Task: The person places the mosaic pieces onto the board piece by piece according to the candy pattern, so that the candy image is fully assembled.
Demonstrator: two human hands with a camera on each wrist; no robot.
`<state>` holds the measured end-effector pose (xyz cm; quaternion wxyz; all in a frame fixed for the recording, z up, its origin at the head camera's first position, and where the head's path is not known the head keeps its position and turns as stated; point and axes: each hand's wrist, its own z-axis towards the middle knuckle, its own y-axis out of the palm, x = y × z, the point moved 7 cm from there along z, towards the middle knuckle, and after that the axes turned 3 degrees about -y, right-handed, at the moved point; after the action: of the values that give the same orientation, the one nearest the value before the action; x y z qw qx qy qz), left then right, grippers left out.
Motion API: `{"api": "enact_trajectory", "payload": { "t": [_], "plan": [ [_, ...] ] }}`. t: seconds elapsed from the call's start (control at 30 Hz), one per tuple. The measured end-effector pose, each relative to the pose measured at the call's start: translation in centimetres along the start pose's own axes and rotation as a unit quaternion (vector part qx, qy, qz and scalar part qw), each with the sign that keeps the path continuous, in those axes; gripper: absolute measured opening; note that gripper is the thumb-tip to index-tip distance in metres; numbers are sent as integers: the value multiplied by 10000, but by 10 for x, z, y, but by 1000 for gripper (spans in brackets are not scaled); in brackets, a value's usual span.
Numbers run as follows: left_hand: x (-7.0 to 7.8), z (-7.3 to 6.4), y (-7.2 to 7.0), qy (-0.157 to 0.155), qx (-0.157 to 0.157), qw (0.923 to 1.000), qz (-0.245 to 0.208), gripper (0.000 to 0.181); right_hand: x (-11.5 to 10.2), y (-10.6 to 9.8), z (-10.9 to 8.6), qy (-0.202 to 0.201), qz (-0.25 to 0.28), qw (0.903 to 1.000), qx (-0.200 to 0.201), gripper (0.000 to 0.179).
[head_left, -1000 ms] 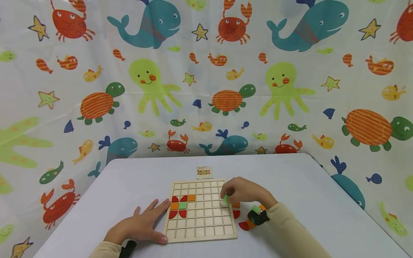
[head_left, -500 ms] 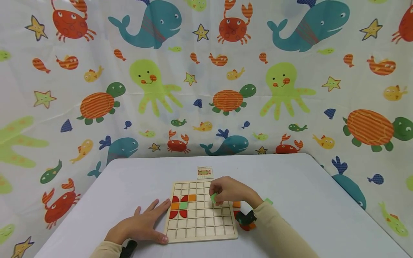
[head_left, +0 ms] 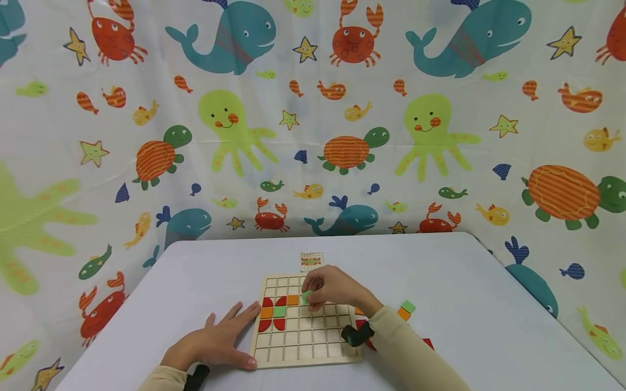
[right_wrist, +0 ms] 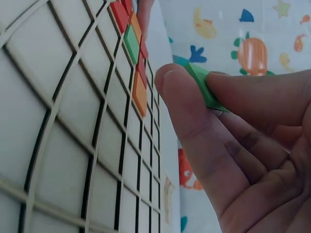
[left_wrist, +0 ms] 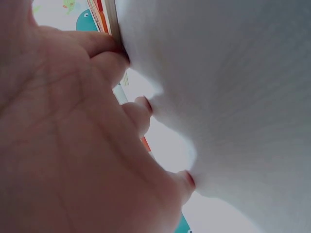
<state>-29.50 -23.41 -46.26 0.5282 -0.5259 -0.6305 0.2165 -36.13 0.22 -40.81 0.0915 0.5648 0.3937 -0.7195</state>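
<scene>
My right hand (head_left: 329, 288) pinches a green square tile (right_wrist: 203, 86) between thumb and fingertips, over the upper middle of a wooden grid board (head_left: 303, 355). In the head view the tile is just right of an orange tile (head_left: 292, 300) set in the grid. Left of that one, red quarter-round pieces (head_left: 264, 325) surround a seated green tile (head_left: 279, 311), with another orange tile (head_left: 266, 313) at its left. Fingers spread, my left hand (head_left: 217, 341) rests on the table against the board's left edge; the left wrist view shows its palm (left_wrist: 63, 126) and fingertips on the white surface.
Behind the board lies a small pattern card (head_left: 312, 261). Loose pieces lie to the board's right, among them a green tile (head_left: 408, 307) and a red piece (head_left: 428, 343); my right forearm covers part of that area. A sea-animal curtain (head_left: 303, 130) hangs behind the table.
The right hand has carried the green tile leftward across the board, from its right edge to beside the orange tile. The left hand stays in place.
</scene>
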Motion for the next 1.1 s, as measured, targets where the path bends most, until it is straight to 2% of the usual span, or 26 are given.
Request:
{"api": "enact_trajectory", "payload": {
  "t": [0.27,0.57,0.83,0.97,1.1],
  "plan": [
    [2,-1,0,48,5,10000,-44,119,-2,12,10,139,204,9992,313,7],
    [1,-1,0,85,-9,9999,-65,119,2,24,18,264,-107,9978,591,4],
    [1,-2,-2,99,-26,9999,-54,119,4,34,19,667,-183,9959,579,8],
    [1,-2,-3,86,-49,9999,-42,119,5,35,18,725,-57,9952,661,8],
    [1,-2,-4,105,-40,9999,-18,119,5,37,19,718,-144,9949,686,7]
  ]
}}
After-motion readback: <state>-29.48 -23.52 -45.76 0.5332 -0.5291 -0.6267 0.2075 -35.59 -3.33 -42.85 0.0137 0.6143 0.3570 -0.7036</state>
